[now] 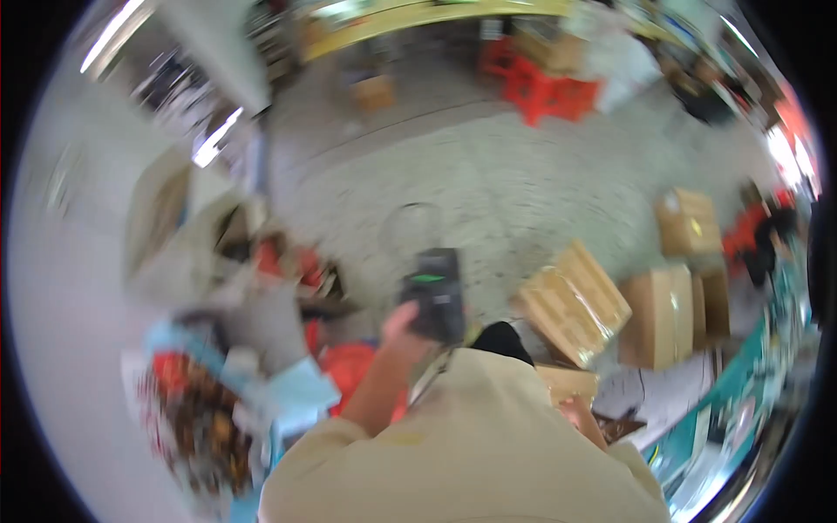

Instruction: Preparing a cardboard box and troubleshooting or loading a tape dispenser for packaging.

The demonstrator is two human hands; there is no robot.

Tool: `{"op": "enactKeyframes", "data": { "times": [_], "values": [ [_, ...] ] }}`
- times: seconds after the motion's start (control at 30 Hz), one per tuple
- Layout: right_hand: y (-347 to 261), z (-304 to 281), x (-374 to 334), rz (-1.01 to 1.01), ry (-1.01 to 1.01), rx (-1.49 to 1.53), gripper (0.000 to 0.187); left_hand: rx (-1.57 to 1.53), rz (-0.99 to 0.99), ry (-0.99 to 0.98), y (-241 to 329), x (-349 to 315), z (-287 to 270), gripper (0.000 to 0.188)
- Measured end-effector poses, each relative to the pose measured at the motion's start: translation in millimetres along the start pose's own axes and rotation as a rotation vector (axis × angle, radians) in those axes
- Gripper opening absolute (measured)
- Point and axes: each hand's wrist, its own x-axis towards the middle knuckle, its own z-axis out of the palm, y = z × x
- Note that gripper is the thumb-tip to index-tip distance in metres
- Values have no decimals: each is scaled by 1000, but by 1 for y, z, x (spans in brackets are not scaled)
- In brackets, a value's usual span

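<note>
In front of my body, my left hand [403, 326] is closed on the side of a black box-shaped device [440, 301]. A green strip shows on the device's face. Just beyond it is a thin, blurred loop [417, 209]; whether the two are joined cannot be made out. Low on the right, my right hand [575, 410] is beside my body, next to a small cardboard box [567, 381]. Its fingers are blurred and partly hidden, so their grip on the box is unclear.
Cardboard boxes [575, 301] stand on the floor to the right, beside a green-topped bench [741, 383]. Red stools [545, 91] and a yellow table [427, 13] are at the far side. Cluttered bins and parts [205, 418] line the left wall.
</note>
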Motion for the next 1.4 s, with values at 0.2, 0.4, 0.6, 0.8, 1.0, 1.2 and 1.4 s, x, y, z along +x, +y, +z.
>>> {"op": "enactKeyframes", "data": {
  "times": [0.2,0.4,0.6,0.8,1.0,1.2,1.4],
  "values": [
    [-143,-97,113,103,-238,386,33,299,271,-53,-9,205,100,77],
    [-306,-365,215,-152,176,305,42,559,97,-138,-76,440,240,69],
    [-415,-660,195,-862,271,1500,70,841,-314,-405,-195,680,328,58],
    [-414,-852,288,-648,805,1671,71,1084,-646,-541,-372,871,430,49],
    [-340,-1047,365,-426,1257,1850,64,1007,-855,-803,-516,1010,599,46],
    [-249,-1224,446,-321,1371,1751,64,1045,-1129,-855,-652,1172,712,46],
    [-154,-1400,559,-154,1511,1172,74,820,-1286,-631,-780,1316,810,48]
  ]
}}
